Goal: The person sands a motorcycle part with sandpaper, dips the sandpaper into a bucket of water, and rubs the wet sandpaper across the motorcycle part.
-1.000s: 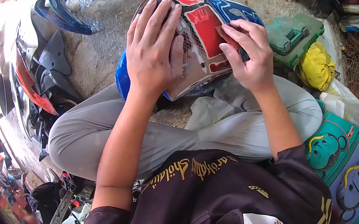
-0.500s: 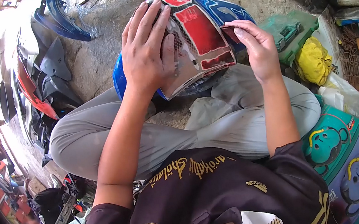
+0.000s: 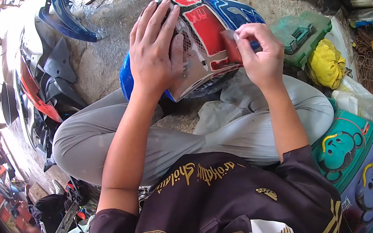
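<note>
A curved motorcycle-type body panel (image 3: 193, 64), blue at the sides with red patches, white lines and a mesh pattern, rests in front of my crossed legs. My left hand (image 3: 155, 50) lies on its left part, fingers stretched out and flat. At the panel's right side, my right hand (image 3: 260, 50) pinches a thin, dark red sheet (image 3: 231, 45) between thumb and fingers. This sheet lies over the right edge of the large red patch (image 3: 203, 27). Whether it is a sticker film or an abrasive sheet, I cannot tell.
A green tool case (image 3: 303, 37) and a yellow bundle (image 3: 326, 64) lie to the right. Blue panels (image 3: 65, 19) are at the upper left, with dark and red body parts (image 3: 38, 96) along the left. A cartoon-printed teal mat (image 3: 357, 160) is at the lower right.
My right hand has moved slightly left, bringing the red sheet from beside the panel's edge onto the large red patch. My left hand and the panel have shifted slightly right.
</note>
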Motion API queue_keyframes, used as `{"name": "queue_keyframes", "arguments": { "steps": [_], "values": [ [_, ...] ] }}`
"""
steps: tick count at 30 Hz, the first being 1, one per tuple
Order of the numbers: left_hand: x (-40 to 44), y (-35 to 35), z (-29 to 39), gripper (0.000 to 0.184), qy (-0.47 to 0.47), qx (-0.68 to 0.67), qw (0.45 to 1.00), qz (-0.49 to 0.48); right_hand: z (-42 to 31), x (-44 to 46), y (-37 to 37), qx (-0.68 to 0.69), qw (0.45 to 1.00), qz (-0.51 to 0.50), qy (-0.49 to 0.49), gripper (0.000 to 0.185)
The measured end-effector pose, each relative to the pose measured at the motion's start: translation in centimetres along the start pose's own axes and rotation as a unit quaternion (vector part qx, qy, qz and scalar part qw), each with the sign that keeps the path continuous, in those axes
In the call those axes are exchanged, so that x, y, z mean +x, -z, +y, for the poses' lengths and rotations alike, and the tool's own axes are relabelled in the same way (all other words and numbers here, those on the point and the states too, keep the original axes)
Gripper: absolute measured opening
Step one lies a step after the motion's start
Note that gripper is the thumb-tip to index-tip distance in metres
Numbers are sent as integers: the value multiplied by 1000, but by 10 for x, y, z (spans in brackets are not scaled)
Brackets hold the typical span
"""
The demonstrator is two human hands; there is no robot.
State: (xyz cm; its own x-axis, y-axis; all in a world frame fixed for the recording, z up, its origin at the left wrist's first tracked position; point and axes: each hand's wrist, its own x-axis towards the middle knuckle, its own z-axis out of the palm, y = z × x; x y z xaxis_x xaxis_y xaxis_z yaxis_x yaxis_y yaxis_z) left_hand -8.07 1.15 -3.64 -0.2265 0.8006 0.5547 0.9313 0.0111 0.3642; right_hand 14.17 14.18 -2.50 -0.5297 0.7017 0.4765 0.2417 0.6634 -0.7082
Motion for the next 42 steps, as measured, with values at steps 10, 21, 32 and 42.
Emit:
{"name": "queue_keyframes", "arguments": {
  "steps": [10, 21, 32, 42],
  "values": [
    [1, -1, -2, 53, -4, -4, 1000, 11, -12, -6, -2, -15, 997, -28, -70, 11],
    [0, -3, -5, 54, 6, -17, 1000, 4, -37, -10, 0, -19, 985, -118, -122, 34],
    [1, -2, -3, 55, 12, -8, 1000, -2, -26, -2, 8, -104, 993, -10, -56, 26],
    [2, -1, -4, 55, 14, -14, 1000, -1, -20, 4, 20, 124, 950, -84, -275, 15]
  ]
}}
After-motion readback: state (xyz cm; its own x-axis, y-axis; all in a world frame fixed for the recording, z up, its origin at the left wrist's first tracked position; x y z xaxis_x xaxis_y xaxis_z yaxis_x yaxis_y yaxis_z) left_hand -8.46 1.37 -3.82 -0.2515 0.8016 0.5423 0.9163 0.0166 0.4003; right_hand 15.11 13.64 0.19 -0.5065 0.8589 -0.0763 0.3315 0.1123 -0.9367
